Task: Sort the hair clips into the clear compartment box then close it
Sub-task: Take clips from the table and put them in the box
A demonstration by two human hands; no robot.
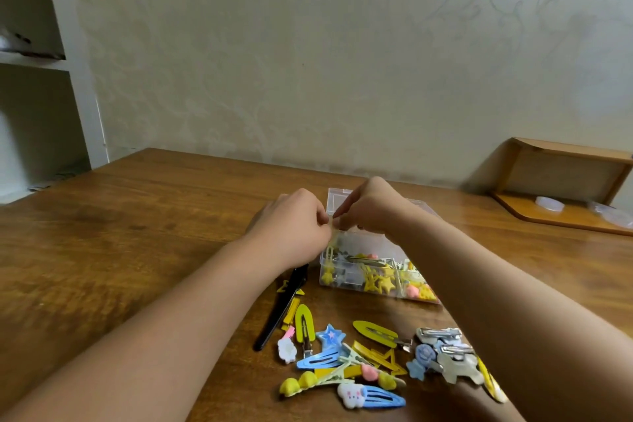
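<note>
The clear compartment box (368,279) stands open on the wooden table (137,233), already partly filled with yellow clips. Above its near-left corner the left hand (294,226) and right hand (371,209) meet, fingers curled and pinching something small; I cannot tell what. Near the person lies a pile of loose hair clips (359,363): light, stiff, glossy snap clips, best taken by the edges, and a long black clip (281,308).

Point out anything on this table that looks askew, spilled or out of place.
Nothing looks damaged or spilled. The one oddity: a long black clip lies among the loose hair clips still heaped in front of the clear compartment box, far plainer and longer than the colourful ones. Both hands meet above the box.
</note>
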